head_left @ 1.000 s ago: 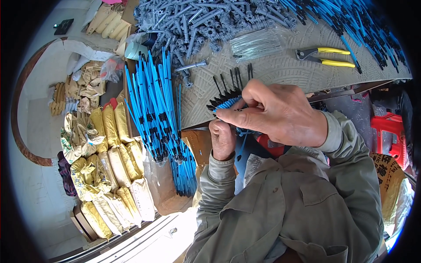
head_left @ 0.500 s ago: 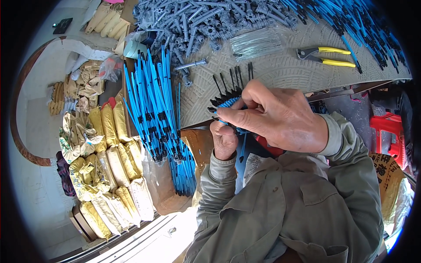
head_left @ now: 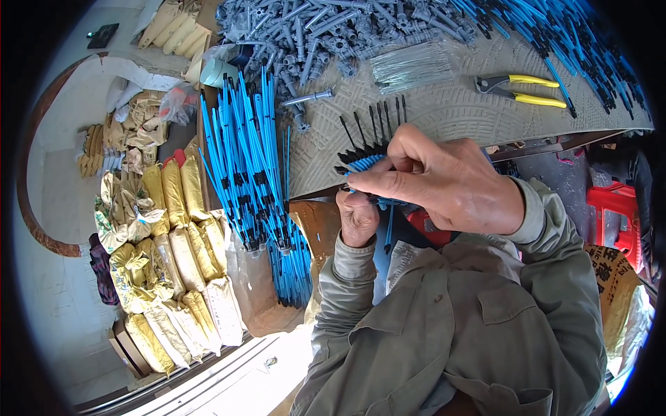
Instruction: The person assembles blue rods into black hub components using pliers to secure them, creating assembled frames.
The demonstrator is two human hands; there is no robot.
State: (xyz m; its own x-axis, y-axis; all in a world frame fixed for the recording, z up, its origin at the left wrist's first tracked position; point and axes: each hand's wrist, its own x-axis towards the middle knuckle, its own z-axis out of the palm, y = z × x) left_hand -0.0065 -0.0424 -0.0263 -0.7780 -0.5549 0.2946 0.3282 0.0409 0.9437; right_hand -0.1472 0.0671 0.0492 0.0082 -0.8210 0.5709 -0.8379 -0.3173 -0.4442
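The mat [head_left: 458, 114], pale and patterned, covers the bench top at the upper right. A heap of grey plugs [head_left: 312, 35] fills its far edge, and loose blue tubes [head_left: 555, 31] spread across its upper right corner. At the mat's left edge a long stack of blue bundles [head_left: 253, 173], each banded in black, hangs down toward the floor. Left of that, yellow and tan sacks [head_left: 173, 236] lie in rows.

The right hand [head_left: 444, 180] is curled, its thumb and forefinger pinched on a small bundle [head_left: 364, 163] of blue tubes held just off the mat's near edge. Black ties [head_left: 371, 128] fan up from that bundle over the mat. The left hand [head_left: 357, 215] sits directly beneath, closed in a fist around the bundle's lower end, touching the right hand's fingertips.

A clear packet of thin wires [head_left: 409, 66] lies beyond the hands, and yellow-handled pliers [head_left: 524, 90] lie to its right, both well apart from the hands. 1 grey plug [head_left: 309, 97] lies alone near the stack.
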